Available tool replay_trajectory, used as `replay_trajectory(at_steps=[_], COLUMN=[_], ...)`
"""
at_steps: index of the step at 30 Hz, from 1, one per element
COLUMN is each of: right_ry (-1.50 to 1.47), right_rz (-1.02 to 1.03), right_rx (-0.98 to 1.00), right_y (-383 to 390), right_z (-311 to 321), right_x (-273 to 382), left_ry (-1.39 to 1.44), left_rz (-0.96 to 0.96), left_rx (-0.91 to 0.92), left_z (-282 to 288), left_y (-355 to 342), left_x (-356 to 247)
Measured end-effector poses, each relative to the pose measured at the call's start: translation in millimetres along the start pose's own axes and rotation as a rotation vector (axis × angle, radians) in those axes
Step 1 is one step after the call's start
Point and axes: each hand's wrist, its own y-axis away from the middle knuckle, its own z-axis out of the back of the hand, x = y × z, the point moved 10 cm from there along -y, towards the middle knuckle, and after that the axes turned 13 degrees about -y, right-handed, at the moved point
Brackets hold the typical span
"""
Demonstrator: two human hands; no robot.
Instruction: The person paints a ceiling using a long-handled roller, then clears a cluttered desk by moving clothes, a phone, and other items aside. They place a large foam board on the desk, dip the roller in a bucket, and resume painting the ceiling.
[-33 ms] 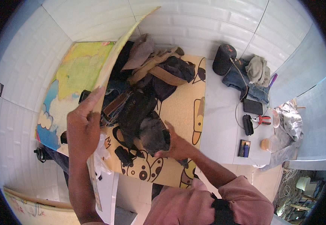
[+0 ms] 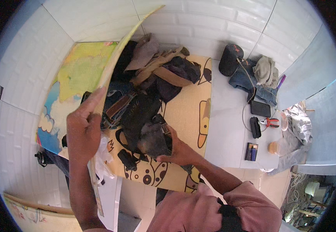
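Observation:
My left hand (image 2: pixel 83 133) is closed on the edge of a foam play mat (image 2: pixel 115 60), one side of which stands raised beside the heap. With my right hand (image 2: pixel 178 150) I grip a dark grey fabric pouch (image 2: pixel 152 136) with a black buckle, at the heap's near right side. Black bag fabric (image 2: pixel 135 112) lies against the pouch. Behind it are a brown-strapped dark bag (image 2: pixel 175 79), a brown leather-like strip (image 2: pixel 118 109) and a greyish cloth (image 2: pixel 142 52). A small black item (image 2: pixel 127 159) rests in front on the yellow mat surface.
On the white surface at right lie a black cylindrical speaker (image 2: pixel 230 60), folded jeans (image 2: pixel 245 81), a black power bank (image 2: pixel 260 109), red-handled pliers (image 2: pixel 270 122) and a plastic cup (image 2: pixel 273 147). A white plastic bag (image 2: pixel 105 152) hangs near my left forearm. Tiled walls stand behind.
My right hand has shifted slightly left with the pouch, which has tilted and shows its buckle. My left hand has moved a little left, still on the mat's edge.

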Motion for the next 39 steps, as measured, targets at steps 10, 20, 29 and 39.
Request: replay_trajectory(at_steps=[10, 20, 29, 39], right_ry=[-1.458, -1.418, -1.371, -1.274], right_rz=[-0.056, 0.434, -0.002, -0.115], right_rx=[0.043, -0.116, -0.173, -0.207], right_y=[4, -166, -253, -150], right_z=[53, 87, -33, -34], right_x=[28, 87, 39, -33], left_ry=[0.011, -0.023, -0.101, -0.115], left_rz=[0.019, 0.003, 0.007, -0.006], left_rx=[-0.002, -0.002, -0.033, -0.03], left_z=[8, 11, 13, 15], left_y=[7, 3, 4, 10], left_x=[9, 4, 3, 1])
